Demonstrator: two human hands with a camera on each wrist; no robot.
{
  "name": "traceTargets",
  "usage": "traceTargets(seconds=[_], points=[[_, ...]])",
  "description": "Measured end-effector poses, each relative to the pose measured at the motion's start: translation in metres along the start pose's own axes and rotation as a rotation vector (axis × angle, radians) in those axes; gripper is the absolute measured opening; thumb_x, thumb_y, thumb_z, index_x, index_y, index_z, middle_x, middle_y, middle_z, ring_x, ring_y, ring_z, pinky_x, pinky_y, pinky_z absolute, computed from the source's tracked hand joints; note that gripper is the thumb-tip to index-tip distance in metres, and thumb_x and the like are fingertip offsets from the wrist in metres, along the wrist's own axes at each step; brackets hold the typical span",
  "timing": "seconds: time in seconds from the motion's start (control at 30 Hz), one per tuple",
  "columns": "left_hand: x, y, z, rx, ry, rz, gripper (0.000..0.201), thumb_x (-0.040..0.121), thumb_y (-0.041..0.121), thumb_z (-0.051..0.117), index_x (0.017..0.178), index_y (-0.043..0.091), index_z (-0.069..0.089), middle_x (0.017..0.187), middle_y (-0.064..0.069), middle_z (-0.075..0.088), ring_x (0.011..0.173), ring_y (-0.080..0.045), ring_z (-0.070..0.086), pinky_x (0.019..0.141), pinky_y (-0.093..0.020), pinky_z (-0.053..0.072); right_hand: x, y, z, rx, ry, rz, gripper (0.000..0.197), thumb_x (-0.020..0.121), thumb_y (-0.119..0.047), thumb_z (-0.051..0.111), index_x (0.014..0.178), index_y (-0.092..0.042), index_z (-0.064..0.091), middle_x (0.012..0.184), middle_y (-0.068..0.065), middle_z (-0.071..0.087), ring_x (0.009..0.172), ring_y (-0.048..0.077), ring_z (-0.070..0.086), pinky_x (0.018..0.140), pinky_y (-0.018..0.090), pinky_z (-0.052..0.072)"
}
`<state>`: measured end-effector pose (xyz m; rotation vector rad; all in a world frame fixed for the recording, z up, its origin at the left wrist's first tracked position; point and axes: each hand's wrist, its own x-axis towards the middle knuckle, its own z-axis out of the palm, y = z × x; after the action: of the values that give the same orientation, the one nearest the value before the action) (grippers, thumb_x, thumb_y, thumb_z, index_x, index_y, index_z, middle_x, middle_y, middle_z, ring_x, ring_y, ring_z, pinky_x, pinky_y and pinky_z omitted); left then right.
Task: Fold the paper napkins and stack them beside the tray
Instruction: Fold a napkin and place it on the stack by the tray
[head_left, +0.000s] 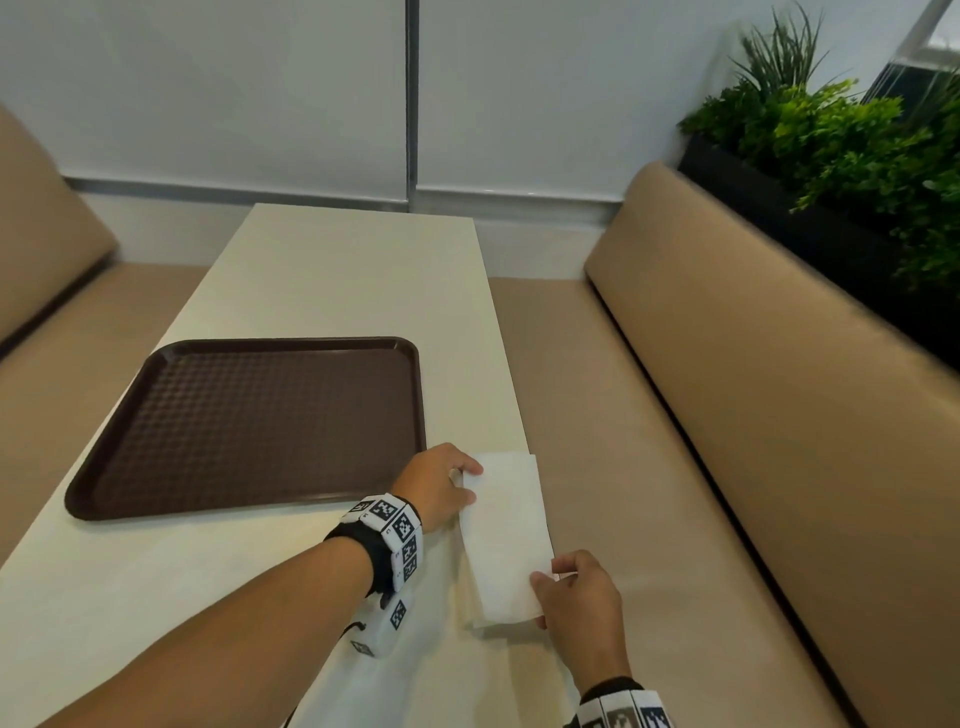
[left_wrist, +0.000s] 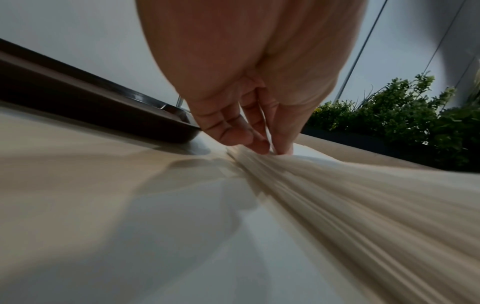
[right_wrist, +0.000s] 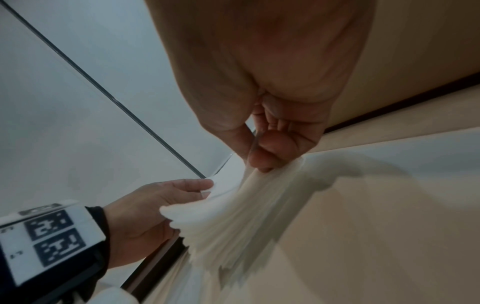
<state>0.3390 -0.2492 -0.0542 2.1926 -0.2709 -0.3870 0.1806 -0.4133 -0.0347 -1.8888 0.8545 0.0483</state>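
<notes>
I cannot count the layers: both wrist views smear the napkin into streaks, and the head view shows only a white folded rectangle with a second edge peeking out beneath its near end. My left hand pinches the napkin's far left corner, thumb on top, the other fingertips pressed at the paper's edge. My right hand pinches the near right corner between thumb and curled fingers; what lies under that palm is hidden. The napkin lies along the right edge of the table, its far right corner reaching that edge, just beside the near right corner of the brown tray without touching it, as far as I can tell.
</notes>
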Motion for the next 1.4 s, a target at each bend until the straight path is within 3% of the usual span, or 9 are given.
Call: traceTargets(seconds=[0.13,0.27,0.43,0.63,0.73,0.93,1.1,1.23,1.4], points=[[0.005,-0.001,-0.001,-0.009,0.022,0.007,0.027,0.081,0.016,0.079,0.101,0.033,0.071,0.106,0.014,0.063,0.079,-0.004,0.056,0.085,-0.028,0.054,0.001,-0.002,-0.001,0.001,-0.008,0.014,0.011,0.093,-0.015,0.067,0.1,-0.015,0.058,0.097,0.009,0.066,0.073,0.025,0.071,0.044,0.016,0.046],[0.006,-0.001,0.0,0.081,0.013,0.055,0.027,0.085,0.018,0.076,0.109,0.03,0.07,0.118,0.012,0.058,0.084,-0.006,0.056,0.091,-0.03,0.052,0.0,0.0,0.0,-0.119,0.015,-0.031,0.026,0.092,-0.024,0.068,0.114,-0.015,0.057,0.099,0.003,0.061,0.084,0.018,0.064,0.066,0.025,0.049],[0.005,0.005,0.003,0.299,-0.066,0.032,0.04,0.092,0.025,0.063,0.131,0.033,0.058,0.154,0.012,0.029,0.132,-0.018,0.045,0.109,-0.037,0.042,-0.011,0.005,0.011,-0.49,0.109,-0.417,0.067,0.088,-0.045,0.066,0.148,-0.026,0.043,0.146,0.0,0.035,0.132,0.022,0.033,0.101,0.041,0.045],[0.001,0.024,-0.005,0.432,-0.177,-0.003,0.048,0.098,0.028,0.056,0.145,0.027,0.045,0.159,0.003,0.023,0.143,-0.023,0.034,0.113,-0.041,0.037,-0.009,0.002,0.029,-0.799,-0.237,-0.516,0.06,0.102,-0.048,0.038,0.158,-0.041,0.017,0.169,-0.012,-0.004,0.155,0.02,-0.002,0.123,0.038,0.013],[-0.018,0.034,-0.027,0.375,-0.138,0.043,0.052,0.098,0.032,0.056,0.148,0.024,0.041,0.163,0.003,0.015,0.145,-0.022,0.032,0.115,-0.036,0.034,-0.007,0.003,0.029,-0.789,-0.246,-0.497,0.059,0.103,-0.045,0.041,0.157,-0.042,0.019,0.169,-0.013,0.001,0.156,0.019,-0.001,0.124,0.037,0.012],[-0.127,-0.006,-0.111,0.306,-0.012,0.096,0.045,0.095,0.04,0.063,0.138,0.031,0.053,0.144,0.015,0.04,0.124,-0.004,0.047,0.096,-0.017,0.039,-0.028,-0.008,0.026,-0.757,-0.156,-0.487,0.071,0.098,-0.054,0.051,0.159,-0.039,0.016,0.169,-0.008,-0.008,0.155,0.028,-0.007,0.123,0.053,0.01],[-0.253,-0.091,-0.163,0.34,0.026,-0.098,0.031,0.091,0.044,0.065,0.121,0.045,0.055,0.129,0.032,0.045,0.113,0.008,0.051,0.084,-0.005,0.037,-0.087,-0.001,0.04,-0.513,0.023,-0.791,0.056,0.089,-0.035,0.073,0.141,-0.027,0.053,0.165,-0.005,0.025,0.154,0.026,0.014,0.119,0.053,0.022],[-0.34,-0.145,-0.157,0.359,-0.033,-0.245,0.04,0.088,0.054,0.064,0.125,0.052,0.05,0.141,0.039,0.031,0.13,0.008,0.038,0.1,-0.007,0.029,-0.139,0.026,0.073,-0.483,-0.239,-0.867,0.039,0.085,-0.046,0.067,0.122,-0.033,0.065,0.134,-0.021,0.05,0.127,0.01,0.053,0.096,0.043,0.056],[-0.381,-0.16,-0.123,0.412,-0.126,-0.316,0.077,0.079,0.068,0.066,0.142,0.057,0.023,0.146,0.04,0.002,0.14,0.005,0.008,0.115,-0.02,0.018,-0.177,0.036,0.113,-0.834,-0.64,-0.775,0.077,0.072,-0.077,0.047,0.138,-0.038,0.048,0.133,-0.016,0.039,0.126,0.013,0.038,0.097,0.032,0.031]])
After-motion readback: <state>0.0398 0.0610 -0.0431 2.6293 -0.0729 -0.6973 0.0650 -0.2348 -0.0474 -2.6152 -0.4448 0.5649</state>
